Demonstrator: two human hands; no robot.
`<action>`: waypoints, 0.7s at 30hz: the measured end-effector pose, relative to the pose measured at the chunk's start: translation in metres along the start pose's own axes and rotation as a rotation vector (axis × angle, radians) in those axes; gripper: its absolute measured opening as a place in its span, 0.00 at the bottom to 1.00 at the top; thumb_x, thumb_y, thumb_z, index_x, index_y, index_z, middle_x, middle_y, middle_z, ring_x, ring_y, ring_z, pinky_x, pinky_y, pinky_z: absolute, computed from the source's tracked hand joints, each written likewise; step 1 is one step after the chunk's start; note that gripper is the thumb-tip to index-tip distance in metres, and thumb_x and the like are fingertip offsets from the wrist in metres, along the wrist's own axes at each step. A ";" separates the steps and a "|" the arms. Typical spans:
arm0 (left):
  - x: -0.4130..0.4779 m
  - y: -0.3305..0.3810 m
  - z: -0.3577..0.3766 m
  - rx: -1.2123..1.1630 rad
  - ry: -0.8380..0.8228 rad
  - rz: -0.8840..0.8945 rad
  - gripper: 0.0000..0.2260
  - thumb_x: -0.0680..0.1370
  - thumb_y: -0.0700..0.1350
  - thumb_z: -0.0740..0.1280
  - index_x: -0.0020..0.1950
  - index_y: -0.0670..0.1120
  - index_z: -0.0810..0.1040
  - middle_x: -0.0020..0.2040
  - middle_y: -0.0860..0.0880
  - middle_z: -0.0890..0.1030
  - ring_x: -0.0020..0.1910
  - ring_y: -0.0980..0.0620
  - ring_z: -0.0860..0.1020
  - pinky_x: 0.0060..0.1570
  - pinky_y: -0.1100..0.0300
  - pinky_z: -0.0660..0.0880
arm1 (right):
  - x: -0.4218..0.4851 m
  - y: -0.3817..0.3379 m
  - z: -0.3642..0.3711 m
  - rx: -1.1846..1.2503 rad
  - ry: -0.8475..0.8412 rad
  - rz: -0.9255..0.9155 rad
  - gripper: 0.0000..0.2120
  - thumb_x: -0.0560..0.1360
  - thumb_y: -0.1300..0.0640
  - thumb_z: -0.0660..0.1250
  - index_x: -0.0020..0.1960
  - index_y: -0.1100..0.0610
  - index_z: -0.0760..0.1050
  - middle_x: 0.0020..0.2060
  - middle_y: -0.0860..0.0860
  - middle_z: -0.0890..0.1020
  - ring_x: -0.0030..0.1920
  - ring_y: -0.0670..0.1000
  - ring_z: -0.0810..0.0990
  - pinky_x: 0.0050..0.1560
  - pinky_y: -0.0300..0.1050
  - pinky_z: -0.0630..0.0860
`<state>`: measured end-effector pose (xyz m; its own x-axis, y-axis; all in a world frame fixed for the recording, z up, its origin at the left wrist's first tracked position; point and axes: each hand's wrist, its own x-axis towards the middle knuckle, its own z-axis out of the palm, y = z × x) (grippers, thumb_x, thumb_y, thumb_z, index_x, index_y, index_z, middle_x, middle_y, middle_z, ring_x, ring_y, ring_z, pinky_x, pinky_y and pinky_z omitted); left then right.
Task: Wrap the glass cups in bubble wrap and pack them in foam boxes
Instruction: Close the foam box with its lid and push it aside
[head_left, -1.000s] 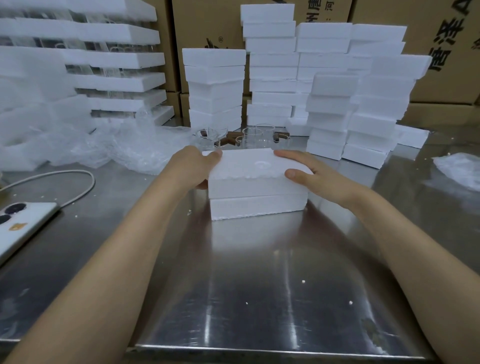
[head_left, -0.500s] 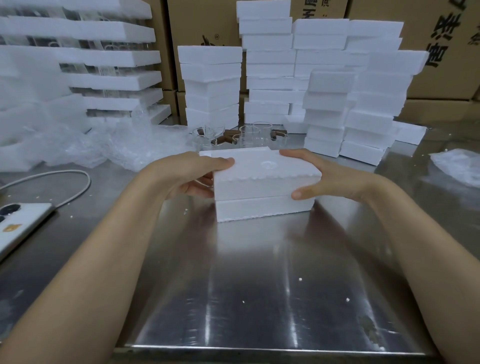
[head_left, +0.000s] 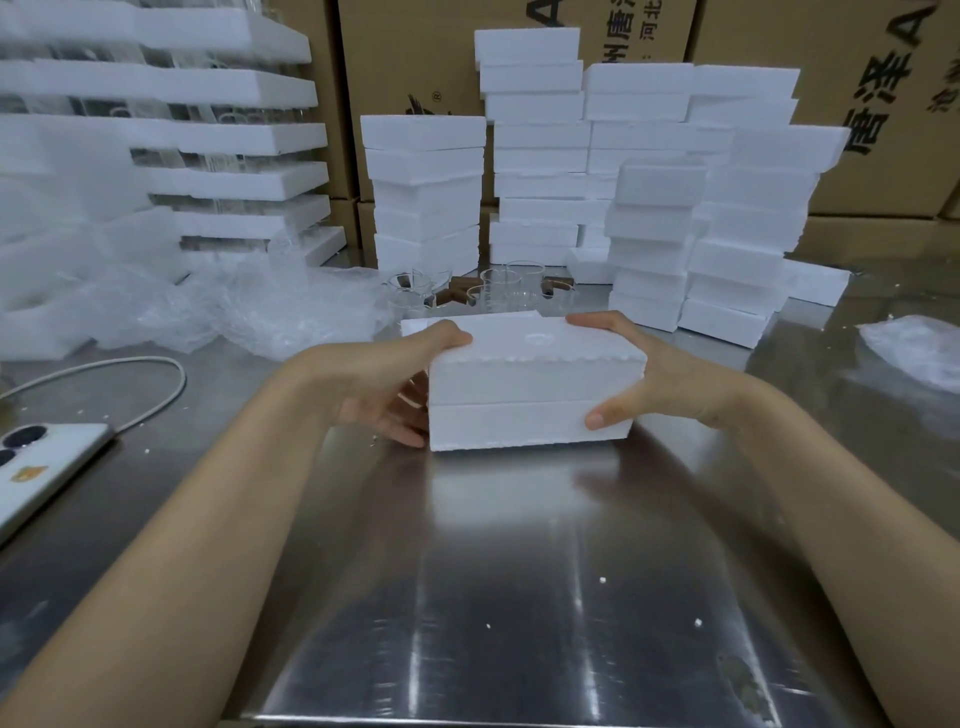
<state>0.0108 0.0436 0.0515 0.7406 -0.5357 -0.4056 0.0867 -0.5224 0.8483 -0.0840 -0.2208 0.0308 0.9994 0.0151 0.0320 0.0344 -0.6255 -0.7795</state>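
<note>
I hold the closed white two-piece foam box (head_left: 530, 389) in both hands, over the middle of the steel tabletop (head_left: 519, 597).
My left hand (head_left: 374, 374) clamps its 9 o'clock end, thumb on the lid, fingers (head_left: 404, 415) curled round the side. My right hand (head_left: 670, 379) clamps the 3 o'clock end, thumb on the lower half. I judge it light, stiff but crumbly, contents fragile, so I grip across the seam, gently. Clear glass cups (head_left: 498, 288) stand at 12 o'clock.
</note>
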 end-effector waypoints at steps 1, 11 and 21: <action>-0.001 0.001 -0.002 -0.056 -0.036 0.005 0.25 0.76 0.63 0.60 0.63 0.45 0.75 0.56 0.39 0.77 0.44 0.45 0.81 0.49 0.49 0.81 | 0.000 0.000 0.001 0.016 0.007 -0.009 0.43 0.56 0.51 0.79 0.64 0.28 0.63 0.66 0.37 0.65 0.66 0.44 0.65 0.57 0.33 0.64; 0.001 0.005 -0.014 -0.414 -0.129 0.075 0.15 0.73 0.58 0.66 0.53 0.51 0.77 0.46 0.47 0.78 0.43 0.47 0.80 0.36 0.56 0.75 | 0.017 0.010 0.021 0.138 0.137 -0.123 0.52 0.54 0.46 0.81 0.69 0.26 0.56 0.69 0.30 0.63 0.69 0.39 0.64 0.69 0.42 0.62; 0.020 0.052 -0.046 -0.788 0.346 0.242 0.12 0.76 0.57 0.59 0.53 0.51 0.72 0.51 0.47 0.79 0.52 0.47 0.77 0.51 0.54 0.74 | 0.062 0.037 0.035 0.179 0.636 -0.176 0.18 0.75 0.58 0.70 0.63 0.50 0.75 0.49 0.48 0.78 0.36 0.37 0.74 0.41 0.27 0.70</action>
<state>0.0607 0.0358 0.1030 0.9466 -0.2756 -0.1675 0.2401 0.2552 0.9366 -0.0208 -0.2153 -0.0182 0.7816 -0.3908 0.4861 0.2510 -0.5164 -0.8187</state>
